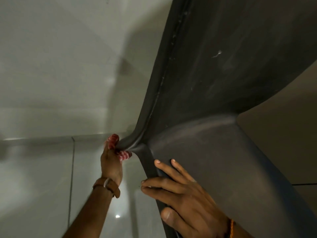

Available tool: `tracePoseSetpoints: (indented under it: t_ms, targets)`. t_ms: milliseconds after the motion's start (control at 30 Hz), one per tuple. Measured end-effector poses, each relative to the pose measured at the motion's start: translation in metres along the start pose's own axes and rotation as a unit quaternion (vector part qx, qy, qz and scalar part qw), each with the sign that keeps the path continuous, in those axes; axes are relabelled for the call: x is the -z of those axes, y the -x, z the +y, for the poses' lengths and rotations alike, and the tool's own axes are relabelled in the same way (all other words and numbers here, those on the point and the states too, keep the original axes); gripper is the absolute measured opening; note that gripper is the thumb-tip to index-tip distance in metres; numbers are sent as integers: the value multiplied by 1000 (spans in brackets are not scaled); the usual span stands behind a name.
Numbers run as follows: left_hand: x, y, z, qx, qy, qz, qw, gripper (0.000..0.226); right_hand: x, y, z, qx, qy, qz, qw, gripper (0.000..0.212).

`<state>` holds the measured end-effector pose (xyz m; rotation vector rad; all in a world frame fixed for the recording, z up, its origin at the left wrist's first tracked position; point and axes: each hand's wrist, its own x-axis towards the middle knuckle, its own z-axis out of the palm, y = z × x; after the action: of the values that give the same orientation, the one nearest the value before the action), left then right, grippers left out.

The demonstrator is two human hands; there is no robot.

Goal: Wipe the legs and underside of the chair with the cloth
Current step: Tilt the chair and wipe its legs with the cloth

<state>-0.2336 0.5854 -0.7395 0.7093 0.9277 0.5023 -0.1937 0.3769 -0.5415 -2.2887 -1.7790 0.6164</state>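
A dark grey plastic chair (214, 74) fills the right side of the head view, tipped so its underside and a broad leg face me. My left hand (110, 164), with a brown watch strap at the wrist, is closed around a red-and-white striped cloth (123, 154) and presses it against the rim where the leg meets the seat edge. Most of the cloth is hidden inside the fist. My right hand (181, 194) lies lower on the leg (214, 160), fingers spread over its face and thumb around its edge, gripping it.
Glossy pale floor tiles (42, 177) with a dark grout line lie to the left and below. A light wall (60, 57) rises behind. Small white specks mark the chair's underside.
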Motion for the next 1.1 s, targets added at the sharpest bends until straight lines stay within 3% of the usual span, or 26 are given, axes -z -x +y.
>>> tracePoseSetpoints:
  t_ms: [300, 433, 567, 700, 800, 933, 1100]
  targets:
    - [39, -93, -20, 173, -67, -9, 983, 31, -5, 1, 5, 11, 10, 18, 1000, 74]
    - [39, -68, -7, 123, -128, -51, 983, 31, -2, 3, 3, 14, -18, 27, 999, 65]
    - [33, -10, 28, 62, -65, -134, 987, 31, -2, 4, -1, 17, -22, 33, 999, 54]
    - [37, 44, 80, 102, 13, -222, 970, 37, -4, 3, 1, 12, -13, 25, 1000, 51]
    - [43, 77, 121, 113, 49, -181, 976, 32, 2, 3, -7, 9, 6, -1, 1000, 43]
    - [58, 126, 161, 114, 8, -159, 981, 31, 14, 9, -31, -30, -16, -11, 999, 46]
    - [61, 194, 195, 115, -74, -116, 984, 36, 69, 41, -66, -63, -75, 45, 994, 53]
